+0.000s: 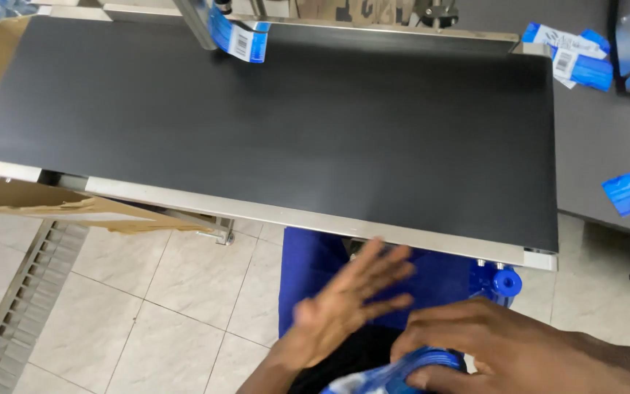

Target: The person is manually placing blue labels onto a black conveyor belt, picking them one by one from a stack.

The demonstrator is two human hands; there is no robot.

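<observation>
A: What has your right hand (504, 343) got down there?

B: Its fingers are curled shut over a clear plastic bottle with a blue label (402, 373), low at the bottom edge of the view, below the near rim of the wide black conveyor belt (293, 124). The grip looks closed on it from above, seemingly to steady it against your lap.

A: And your left hand (348, 303)?

B: Flat open, fingers spread and pointing toward the belt, holding nothing. It hovers just left of the bottle, palm half turned, blurred. Your forearm comes up from the bottom of the frame.

A: Anything else near you?

B: A blue bottle cap (506, 281) shows just beside your right wrist, under the belt's steel edge, with a blue crate (308, 270) behind your hands. A blue label strip (240, 38) hangs from the dispenser at the belt's far side, over the belt. Loose blue labels (574, 58) lie on the grey counter (599, 146) at right.
</observation>
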